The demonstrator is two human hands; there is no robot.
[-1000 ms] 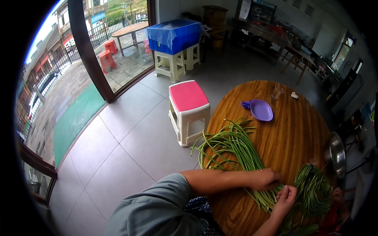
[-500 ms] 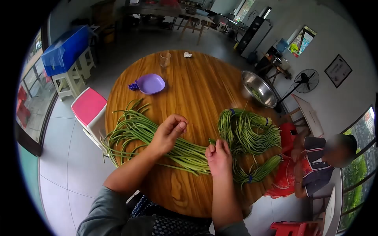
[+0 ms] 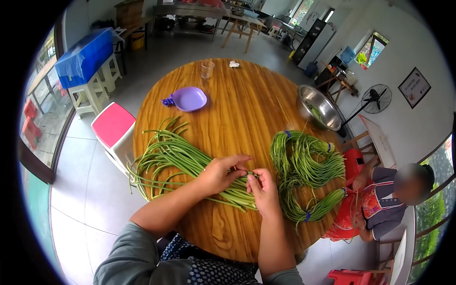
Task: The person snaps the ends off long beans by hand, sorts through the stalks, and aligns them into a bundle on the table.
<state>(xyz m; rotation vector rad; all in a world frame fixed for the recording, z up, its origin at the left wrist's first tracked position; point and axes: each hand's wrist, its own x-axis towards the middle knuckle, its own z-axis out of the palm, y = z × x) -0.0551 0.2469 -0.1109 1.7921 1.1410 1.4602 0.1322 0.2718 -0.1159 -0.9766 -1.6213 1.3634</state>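
Long green stems (image 3: pixel 190 154) lie loose in a pile on the round wooden table (image 3: pixel 228 237), under and in front of my hands. My left hand (image 3: pixel 225 173) is above the pile, its thumb and fingers closing round a small piece of green stem (image 3: pixel 251 175). My right hand (image 3: pixel 263 190) pinches the same small piece from the other side, so the fingertips of both hands nearly touch. Right of my hands sit coiled green bundles (image 3: pixel 308 159) tied with blue bands, with a smaller tied bundle (image 3: pixel 318 207) below them.
A purple dish (image 3: pixel 190 99), a clear cup (image 3: pixel 207 70) and crumpled white paper (image 3: pixel 233 64) are on the far side. A steel bowl (image 3: pixel 319 107) stands at the right edge. Another person (image 3: pixel 380 199) sits at the right, holding a stem. A pink-topped stool (image 3: pixel 114 124) is at the left.
The view has swung right since the first frame and shifted slightly since the second. My hands, apart half a second ago, have come together at the green piece.
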